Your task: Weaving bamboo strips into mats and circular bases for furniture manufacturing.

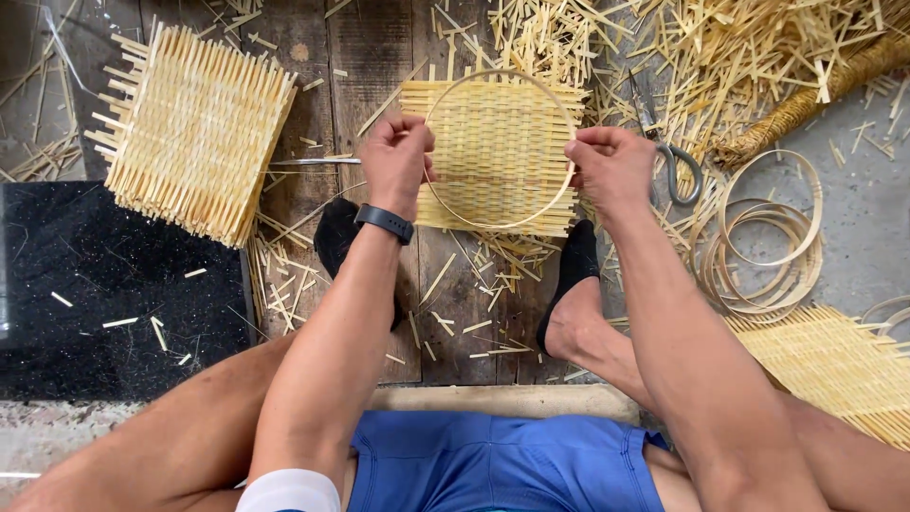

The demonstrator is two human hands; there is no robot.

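Note:
My left hand (398,163) and my right hand (613,169) both grip a thin round bamboo hoop (502,81), one on each side of it. The hoop lies over a square woven bamboo mat (498,152), which my hands hold up above the wooden floor. A dark band sits on my left wrist. My feet in black socks rest on the boards below the mat.
A stack of woven mats (194,128) lies at the upper left. Scissors (668,152) lie right of my right hand. Loose bamboo hoops (763,237) are coiled at the right, another mat (834,365) below them. Bamboo offcuts (720,47) litter the floor; a black mat (95,284) lies left.

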